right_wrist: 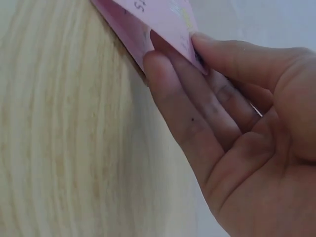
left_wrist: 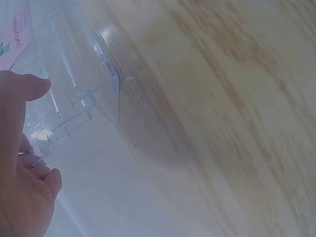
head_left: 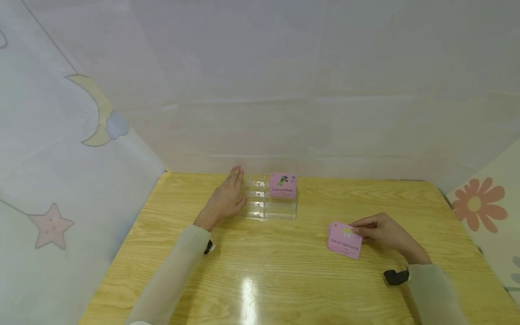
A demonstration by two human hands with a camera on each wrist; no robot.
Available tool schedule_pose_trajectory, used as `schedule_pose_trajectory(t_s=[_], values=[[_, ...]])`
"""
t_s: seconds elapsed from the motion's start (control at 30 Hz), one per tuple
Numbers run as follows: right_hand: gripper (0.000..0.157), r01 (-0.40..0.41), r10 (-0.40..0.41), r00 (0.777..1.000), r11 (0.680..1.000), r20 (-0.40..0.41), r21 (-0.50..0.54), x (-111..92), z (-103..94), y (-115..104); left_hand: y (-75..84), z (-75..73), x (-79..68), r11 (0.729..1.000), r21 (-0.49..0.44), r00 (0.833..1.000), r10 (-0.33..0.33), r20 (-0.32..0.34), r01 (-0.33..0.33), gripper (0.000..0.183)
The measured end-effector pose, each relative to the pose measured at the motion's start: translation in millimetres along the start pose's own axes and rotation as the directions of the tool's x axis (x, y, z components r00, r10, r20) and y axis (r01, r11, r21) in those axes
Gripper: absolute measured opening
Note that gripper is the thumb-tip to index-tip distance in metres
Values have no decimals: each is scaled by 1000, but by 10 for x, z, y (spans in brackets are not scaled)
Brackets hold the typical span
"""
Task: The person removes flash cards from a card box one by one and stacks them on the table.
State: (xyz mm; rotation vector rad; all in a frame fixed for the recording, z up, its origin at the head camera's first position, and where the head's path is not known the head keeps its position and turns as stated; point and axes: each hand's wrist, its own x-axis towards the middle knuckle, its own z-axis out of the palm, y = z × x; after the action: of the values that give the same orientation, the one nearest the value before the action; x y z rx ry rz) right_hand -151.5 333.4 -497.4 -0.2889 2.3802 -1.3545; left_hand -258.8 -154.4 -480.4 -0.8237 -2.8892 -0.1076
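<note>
My left hand rests along the left side of a clear plastic card rack, its fingers straight and its thumb at the front rungs. A pink cucumber card sits on the right part of this rack, towards the back. Off to the right, my right hand pinches a pink bean sprouts card between thumb and fingers, tilted above the table. Beneath it shows the edge of another pink card; in the right wrist view the lifted card and the pink layer under it stand apart at a fold-like angle.
The wooden table ends at a pale sheet hanging just behind the rack. Printed sheets stand at both sides, with a moon on the left and a flower on the right. Each wrist wears a dark strap.
</note>
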Motion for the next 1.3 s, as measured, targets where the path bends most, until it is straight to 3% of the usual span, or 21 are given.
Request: schedule_pose_trajectory(t_s=[0.2,0.33,1.3], values=[[28,-12,0,998,980,-60,-201,43,36,-32,-2,8,-4,1000,-6,1000,-1,-1,1,91],[26,-16,-2,997,967,-71,-253,55,57,-71,-5,12,-9,1000,-4,1000,-2,-6,2,91],[34,-68,40,993,961,-111,-268,116,96,-158,-19,23,7,1000,7,1000,11,-16,-11,89]])
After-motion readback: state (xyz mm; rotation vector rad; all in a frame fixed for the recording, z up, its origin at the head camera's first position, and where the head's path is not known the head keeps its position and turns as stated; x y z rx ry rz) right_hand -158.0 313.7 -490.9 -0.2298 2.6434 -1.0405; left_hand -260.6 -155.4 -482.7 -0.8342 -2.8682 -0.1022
